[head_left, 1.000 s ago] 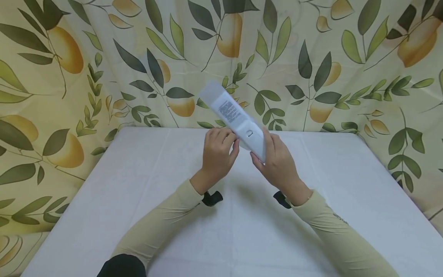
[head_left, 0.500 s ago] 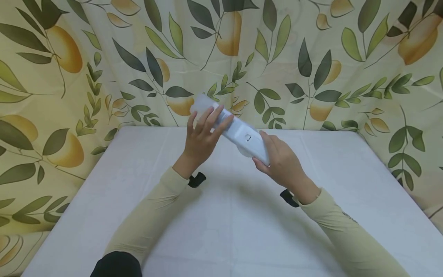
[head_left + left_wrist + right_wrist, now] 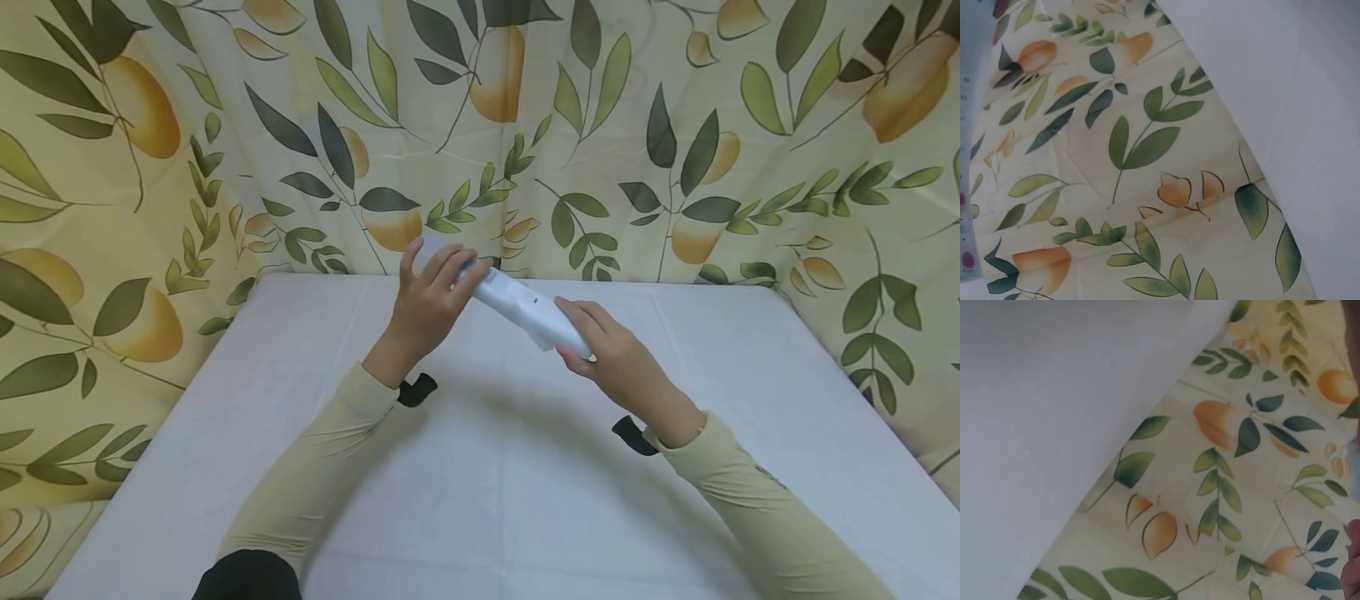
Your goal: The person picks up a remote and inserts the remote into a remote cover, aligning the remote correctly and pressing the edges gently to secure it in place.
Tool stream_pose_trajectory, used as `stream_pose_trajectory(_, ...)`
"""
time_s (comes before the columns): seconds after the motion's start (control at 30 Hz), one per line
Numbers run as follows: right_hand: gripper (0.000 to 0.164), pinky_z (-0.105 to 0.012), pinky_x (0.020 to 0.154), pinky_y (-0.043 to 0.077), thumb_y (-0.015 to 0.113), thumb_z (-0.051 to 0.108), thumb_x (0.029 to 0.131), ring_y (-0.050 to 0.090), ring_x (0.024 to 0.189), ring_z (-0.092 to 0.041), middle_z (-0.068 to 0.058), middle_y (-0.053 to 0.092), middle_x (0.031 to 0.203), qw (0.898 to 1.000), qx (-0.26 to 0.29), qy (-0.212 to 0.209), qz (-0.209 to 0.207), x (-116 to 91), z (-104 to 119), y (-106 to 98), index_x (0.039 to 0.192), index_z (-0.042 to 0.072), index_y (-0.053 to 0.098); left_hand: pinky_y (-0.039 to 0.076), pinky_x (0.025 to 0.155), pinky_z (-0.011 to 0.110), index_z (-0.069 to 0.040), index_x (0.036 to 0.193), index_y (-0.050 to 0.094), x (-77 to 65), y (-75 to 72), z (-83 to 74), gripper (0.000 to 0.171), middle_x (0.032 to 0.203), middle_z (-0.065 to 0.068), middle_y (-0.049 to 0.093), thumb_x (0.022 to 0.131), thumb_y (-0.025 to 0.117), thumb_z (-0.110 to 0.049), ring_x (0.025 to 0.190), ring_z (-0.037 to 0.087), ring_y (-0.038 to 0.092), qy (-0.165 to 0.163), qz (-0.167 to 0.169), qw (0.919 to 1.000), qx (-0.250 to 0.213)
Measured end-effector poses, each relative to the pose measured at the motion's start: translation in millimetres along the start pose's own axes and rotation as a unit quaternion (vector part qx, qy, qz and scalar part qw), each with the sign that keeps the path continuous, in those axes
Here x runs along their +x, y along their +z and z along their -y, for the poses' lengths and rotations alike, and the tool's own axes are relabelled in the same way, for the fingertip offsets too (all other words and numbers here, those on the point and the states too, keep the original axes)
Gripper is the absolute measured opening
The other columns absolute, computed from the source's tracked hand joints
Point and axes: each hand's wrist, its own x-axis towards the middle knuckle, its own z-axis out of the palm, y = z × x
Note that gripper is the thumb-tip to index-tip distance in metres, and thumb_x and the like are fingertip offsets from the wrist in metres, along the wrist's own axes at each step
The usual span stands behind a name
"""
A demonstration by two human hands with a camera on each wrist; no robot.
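Both hands hold a long white remote control (image 3: 517,304) in a loose translucent sleeve, raised over the table and slanting down to the right. My left hand (image 3: 423,308) grips its upper left end, fingers spread over the top edge. At the lower right end, my right hand (image 3: 626,358) pinches it between thumb and fingers. Along the left edge of the left wrist view, a strip of the remote's face (image 3: 967,187) shows pink dots and small printed marks. The right wrist view catches only fingertips (image 3: 1352,550) at its right border. The thumb of my left hand is hidden.
A white-covered table (image 3: 465,517) spreads below the hands. Behind it hangs a curtain (image 3: 600,100) printed with leaves and yellow fruit. Black wrist cameras (image 3: 417,390) sit under both wrists, and a black rounded thing (image 3: 247,577) shows at the bottom left.
My left hand has moved from the remote's lower edge to its upper left end and grips it there. The remote has lowered, tilted flatter and turned, so its labelled back is mostly out of sight.
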Motion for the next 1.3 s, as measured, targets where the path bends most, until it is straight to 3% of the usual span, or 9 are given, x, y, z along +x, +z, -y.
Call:
stream_pose_trajectory(0.1, 0.051, -0.051, 0.078, 0.054, 0.072, 0.003, 0.077, 0.062, 0.091, -0.037, -0.024, 0.061, 0.109, 0.997, 0.063, 0.039, -0.012, 3, 2, -1, 0.123, -0.006, 0.052, 0.026, 0.101, 0.049, -0.019, 0.115, 0.061, -1.2, 1.9, -0.9, 0.038, 0.11, 0.005, 0.063, 0.081, 0.069, -0.006, 0.107, 0.021, 0.056, 0.019, -0.003, 0.9998, -0.002)
stream_pose_trajectory(0.2, 0.037, -0.049, 0.072, 0.055, 0.062, 0.015, 0.089, 0.063, 0.086, -0.036, -0.024, 0.063, 0.106, 0.992, 0.109, 0.064, -0.014, 6, 3, -1, 0.119, -0.006, 0.053, 0.026, 0.1, 0.048, -0.019, 0.116, 0.059, -2.5, 4.0, -1.7, 0.039, 0.105, 0.006, 0.06, 0.081, 0.069, -0.006, 0.104, 0.021, 0.054, 0.028, 0.003, 0.9996, -0.005)
stream_pose_trajectory(0.33, 0.043, -0.04, 0.061, 0.053, 0.047, 0.032, 0.098, 0.06, 0.077, -0.029, -0.022, 0.064, 0.103, 0.99, 0.121, 0.069, -0.002, 6, 0, -1, 0.122, -0.003, 0.049, 0.024, 0.099, 0.047, -0.016, 0.113, 0.057, -5.2, 7.3, -2.9, 0.034, 0.097, 0.007, 0.056, 0.082, 0.066, -0.006, 0.096, 0.023, 0.052, 0.024, 0.024, 0.9993, -0.014)
stream_pose_trajectory(0.43, 0.039, -0.037, 0.062, 0.052, 0.056, 0.018, 0.094, 0.059, 0.079, -0.026, -0.02, 0.062, 0.105, 0.993, 0.105, 0.055, 0.011, 5, -2, -2, 0.127, -0.001, 0.045, 0.022, 0.1, 0.049, -0.014, 0.115, 0.055, -7.0, 7.4, -3.0, 0.036, 0.098, 0.007, 0.056, 0.08, 0.066, -0.011, 0.096, 0.024, 0.052, 0.017, 0.062, 0.9975, -0.029)
stream_pose_trajectory(0.53, 0.045, -0.037, 0.068, 0.056, 0.063, 0.007, 0.088, 0.061, 0.085, -0.027, -0.018, 0.058, 0.11, 0.998, 0.062, 0.018, 0.024, 4, -5, -2, 0.129, 0.0, 0.044, 0.021, 0.101, 0.05, -0.014, 0.118, 0.052, -8.1, 5.7, -2.2, 0.042, 0.101, 0.007, 0.056, 0.079, 0.069, -0.015, 0.098, 0.025, 0.052, 0.005, 0.112, 0.9927, -0.044)
stream_pose_trajectory(0.67, 0.041, -0.038, 0.07, 0.057, 0.055, 0.019, 0.094, 0.065, 0.085, -0.03, -0.019, 0.056, 0.108, 0.997, -0.036, -0.062, 0.034, 3, -11, 0, 0.128, -0.004, 0.046, 0.02, 0.103, 0.051, -0.015, 0.121, 0.052, -8.4, 2.3, -1.6, 0.046, 0.104, 0.007, 0.057, 0.079, 0.07, -0.016, 0.101, 0.025, 0.052, -0.013, 0.169, 0.9835, -0.064)
stream_pose_trajectory(0.93, 0.077, -0.038, 0.057, 0.05, 0.088, 0.027, 0.06, 0.063, 0.075, -0.031, -0.018, 0.065, 0.095, 0.964, -0.232, -0.13, -0.014, 5, -16, 3, 0.12, -0.006, 0.054, 0.021, 0.104, 0.052, -0.014, 0.125, 0.052, -5.0, -4.2, -8.1, 0.05, 0.11, 0.006, 0.057, 0.08, 0.072, -0.024, 0.104, 0.025, 0.052, -0.034, 0.26, 0.9587, -0.11)
stream_pose_trajectory(1.07, 0.078, -0.041, 0.061, 0.049, 0.091, 0.022, 0.054, 0.062, 0.077, -0.033, -0.018, 0.066, 0.094, 0.957, -0.268, -0.11, -0.023, 5, -19, 1, 0.116, -0.006, 0.053, 0.025, 0.103, 0.052, -0.014, 0.126, 0.052, -3.1, -8.1, -13.8, 0.051, 0.11, 0.005, 0.058, 0.081, 0.071, -0.026, 0.104, 0.024, 0.052, -0.029, 0.26, 0.9583, -0.114)
stream_pose_trajectory(1.3, 0.076, -0.048, 0.069, 0.048, 0.092, 0.031, 0.052, 0.06, 0.078, -0.034, -0.018, 0.064, 0.089, 0.963, -0.262, -0.059, -0.018, 3, -22, -4, 0.106, -0.005, 0.053, 0.034, 0.102, 0.05, -0.014, 0.133, 0.051, -2.8, -12.6, -19.0, 0.061, 0.117, 0.007, 0.058, 0.079, 0.072, -0.036, 0.107, 0.025, 0.053, 0.004, 0.191, 0.9794, -0.064)
